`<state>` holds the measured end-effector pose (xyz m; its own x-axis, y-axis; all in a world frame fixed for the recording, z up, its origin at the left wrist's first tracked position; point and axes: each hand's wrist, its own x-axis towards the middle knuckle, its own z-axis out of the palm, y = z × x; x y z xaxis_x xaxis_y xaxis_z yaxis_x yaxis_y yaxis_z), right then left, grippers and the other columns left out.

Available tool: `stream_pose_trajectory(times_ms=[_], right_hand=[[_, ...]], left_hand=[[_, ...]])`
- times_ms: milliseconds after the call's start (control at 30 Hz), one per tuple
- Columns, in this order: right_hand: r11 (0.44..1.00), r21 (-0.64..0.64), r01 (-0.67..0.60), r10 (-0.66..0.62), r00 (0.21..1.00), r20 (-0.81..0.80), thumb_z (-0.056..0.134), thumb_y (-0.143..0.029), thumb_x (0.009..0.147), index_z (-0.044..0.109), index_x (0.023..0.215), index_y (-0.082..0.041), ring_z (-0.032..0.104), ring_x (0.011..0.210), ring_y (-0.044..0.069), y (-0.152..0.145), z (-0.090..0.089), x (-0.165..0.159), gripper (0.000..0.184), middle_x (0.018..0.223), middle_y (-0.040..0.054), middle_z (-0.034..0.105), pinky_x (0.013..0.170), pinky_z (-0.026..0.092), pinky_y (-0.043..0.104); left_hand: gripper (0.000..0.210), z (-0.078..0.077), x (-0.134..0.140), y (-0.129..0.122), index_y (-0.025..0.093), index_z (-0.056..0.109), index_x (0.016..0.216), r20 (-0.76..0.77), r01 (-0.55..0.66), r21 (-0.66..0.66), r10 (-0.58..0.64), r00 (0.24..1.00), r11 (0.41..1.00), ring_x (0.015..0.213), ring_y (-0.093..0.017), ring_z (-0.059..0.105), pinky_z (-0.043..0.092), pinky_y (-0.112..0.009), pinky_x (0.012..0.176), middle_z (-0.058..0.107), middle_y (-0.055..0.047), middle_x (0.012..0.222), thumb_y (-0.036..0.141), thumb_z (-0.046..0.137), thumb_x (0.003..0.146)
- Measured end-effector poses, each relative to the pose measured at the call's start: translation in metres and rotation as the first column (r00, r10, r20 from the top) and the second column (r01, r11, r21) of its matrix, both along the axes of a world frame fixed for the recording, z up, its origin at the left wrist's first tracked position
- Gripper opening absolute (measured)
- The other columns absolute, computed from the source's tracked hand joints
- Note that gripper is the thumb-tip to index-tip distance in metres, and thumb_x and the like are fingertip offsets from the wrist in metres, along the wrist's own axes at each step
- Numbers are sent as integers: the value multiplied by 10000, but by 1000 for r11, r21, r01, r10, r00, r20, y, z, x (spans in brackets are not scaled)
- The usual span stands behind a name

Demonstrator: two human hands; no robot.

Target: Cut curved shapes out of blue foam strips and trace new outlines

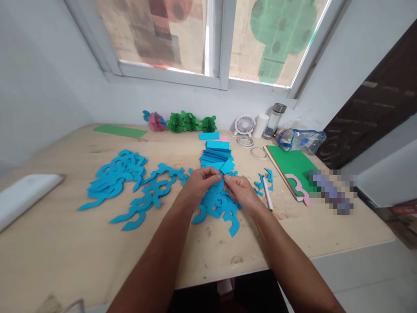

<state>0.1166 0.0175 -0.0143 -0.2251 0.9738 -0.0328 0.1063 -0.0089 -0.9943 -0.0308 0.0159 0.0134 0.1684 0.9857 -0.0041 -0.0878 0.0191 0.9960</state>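
Note:
My left hand (203,180) and my right hand (239,189) meet over the middle of the table, fingertips almost touching. Both are closed in a pinch on a small piece of blue paper, mostly hidden by the fingers. Directly below them lies a heap of curvy blue paper cutouts (216,202). Just beyond the hands is a stack of folded blue paper (216,155). More blue cutouts spread to the left in a wavy row (151,195) and a larger pile (117,174).
A white marker (267,193) lies beside blue scraps (269,176) on the right. Farther right are green sheets (289,163) with a pink cutout (298,187). Tape rolls (259,153), a small fan (245,124), a bottle (274,121) and green paper figures (182,122) line the back.

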Motion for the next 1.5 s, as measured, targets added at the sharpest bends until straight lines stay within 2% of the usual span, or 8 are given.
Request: stream_pose_trajectory(times_ms=[167, 500, 900, 1133, 1300, 1500], right_hand=[[1000, 2, 22, -22, 1000, 7, 517, -713, 731, 531, 576, -184, 257, 320, 63, 0, 1, -1, 551, 351, -82, 352, 343, 167, 233], [997, -57, -50, 49, 999, -24, 503, -731, 732, 525, 607, -183, 249, 307, 61, -1, 7, 1, 563, 332, -90, 345, 336, 153, 228], [996, -69, -47, 44, 998, -51, 527, -719, 721, 505, 594, -188, 230, 301, 55, 0, 4, 1, 546, 329, -97, 334, 336, 130, 234], [998, -60, -6, 2, 998, -70, 540, -753, 676, 486, 571, -195, 217, 312, 51, -1, 4, -3, 570, 344, -100, 328, 337, 126, 233], [992, -118, -40, 31, 996, -81, 524, -738, 714, 503, 604, -190, 213, 297, 53, -4, 8, -2, 560, 328, -100, 324, 326, 125, 226], [991, -115, -67, 56, 994, -95, 529, -717, 727, 521, 616, -182, 221, 295, 54, -3, 8, 1, 546, 320, -96, 334, 328, 127, 220]], left_hand=[[169, -1, 0, 1, 173, 628, 606, 1, -3, 4, 3, 1000, 1000, 601, -135, 542, 428, -254, 612, 635, 1, 619, 324, 702, 624], [210, -2, 1, 1, 170, 625, 618, 55, -10, -79, 14, 998, 997, 561, -123, 527, 407, -237, 558, 624, 11, 580, 343, 739, 585], [192, -2, 0, 1, 171, 622, 619, 30, 18, -28, -17, 999, 999, 594, -134, 539, 420, -251, 598, 620, 8, 606, 337, 719, 615], [207, -1, 0, -1, 166, 625, 624, 23, 8, -29, -7, 1000, 1000, 557, -126, 510, 397, -246, 563, 603, 9, 585, 347, 723, 607], [205, 1, 1, -1, 171, 623, 621, 45, -12, -55, 15, 999, 998, 554, -133, 519, 405, -250, 559, 615, 2, 582, 344, 727, 581], [203, -1, 0, 0, 167, 616, 623, 40, -21, -71, 24, 999, 997, 514, -109, 472, 367, -230, 511, 599, 9, 561, 338, 721, 595]])
